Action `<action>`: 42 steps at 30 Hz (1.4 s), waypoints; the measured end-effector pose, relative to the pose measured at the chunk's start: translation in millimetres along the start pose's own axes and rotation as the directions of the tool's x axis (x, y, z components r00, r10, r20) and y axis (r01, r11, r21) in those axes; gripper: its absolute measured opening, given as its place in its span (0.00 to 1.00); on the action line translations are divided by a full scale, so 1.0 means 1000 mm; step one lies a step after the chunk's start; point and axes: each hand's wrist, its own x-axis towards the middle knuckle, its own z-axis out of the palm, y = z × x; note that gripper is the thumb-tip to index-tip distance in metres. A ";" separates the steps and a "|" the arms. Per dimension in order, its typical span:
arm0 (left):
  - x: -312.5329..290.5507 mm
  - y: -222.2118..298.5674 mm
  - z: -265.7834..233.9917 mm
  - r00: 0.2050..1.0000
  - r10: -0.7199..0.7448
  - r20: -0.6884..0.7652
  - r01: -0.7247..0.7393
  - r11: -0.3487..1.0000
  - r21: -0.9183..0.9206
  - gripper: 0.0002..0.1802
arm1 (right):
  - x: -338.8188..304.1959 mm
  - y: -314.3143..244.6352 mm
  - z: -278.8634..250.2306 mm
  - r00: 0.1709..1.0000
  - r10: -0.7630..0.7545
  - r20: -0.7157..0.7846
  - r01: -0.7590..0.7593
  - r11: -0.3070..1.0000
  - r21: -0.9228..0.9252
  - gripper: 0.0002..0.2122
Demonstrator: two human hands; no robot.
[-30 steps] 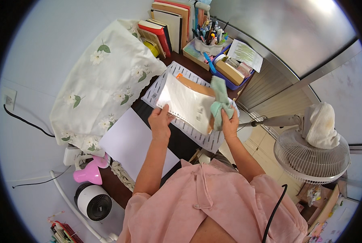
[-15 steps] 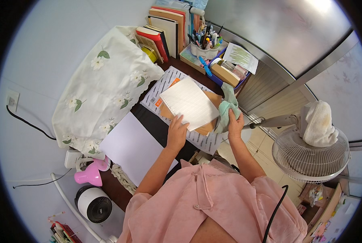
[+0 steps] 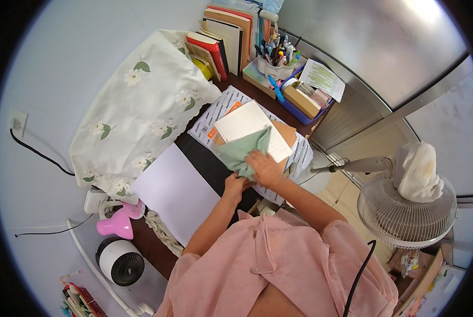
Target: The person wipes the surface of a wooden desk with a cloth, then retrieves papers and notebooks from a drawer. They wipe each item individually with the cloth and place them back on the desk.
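A loose-leaf pad of ruled paper [image 3: 246,117], with punched holes along one edge, lies on brown envelopes [image 3: 284,131] above a patterned mailing bag [image 3: 304,153]. Over the near part of the pad is a pale green cloth [image 3: 244,149]. My right hand [image 3: 265,170] presses down on the cloth with bent fingers gripping it. Just left of it, my left hand [image 3: 235,188] is closed at the near edge of the cloth and pad. Its fingertips are hidden, so what it grips cannot be made out.
A white sheet [image 3: 175,185] covers the desk's left part. Behind it stands something under a floral cover [image 3: 136,116]. Books [image 3: 226,42], a pen holder [image 3: 276,67] and a blue basket [image 3: 300,108] line the back. A fan [image 3: 408,206] stands at right, a pink lamp [image 3: 116,224] at left.
My right hand has moved left, bringing the bunched cloth over the pad, where it now lies spread. My left hand has slid off the pad's top to its near edge.
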 end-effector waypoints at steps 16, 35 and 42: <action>-0.042 -0.015 -0.004 0.996 -0.087 0.027 0.087 0.996 -0.003 0.10 | 0.048 -0.016 0.018 0.970 -0.200 0.137 0.179 0.972 0.154 0.26; 0.002 -0.006 -0.001 0.987 -0.135 0.092 0.162 0.888 -0.430 0.33 | -0.069 0.033 -0.016 0.935 0.271 -0.230 -0.261 0.963 0.071 0.27; -0.012 0.003 0.006 0.986 0.165 0.008 -0.154 0.935 -0.320 0.13 | -0.036 0.037 -0.026 0.907 0.303 -0.291 -0.301 0.952 0.052 0.26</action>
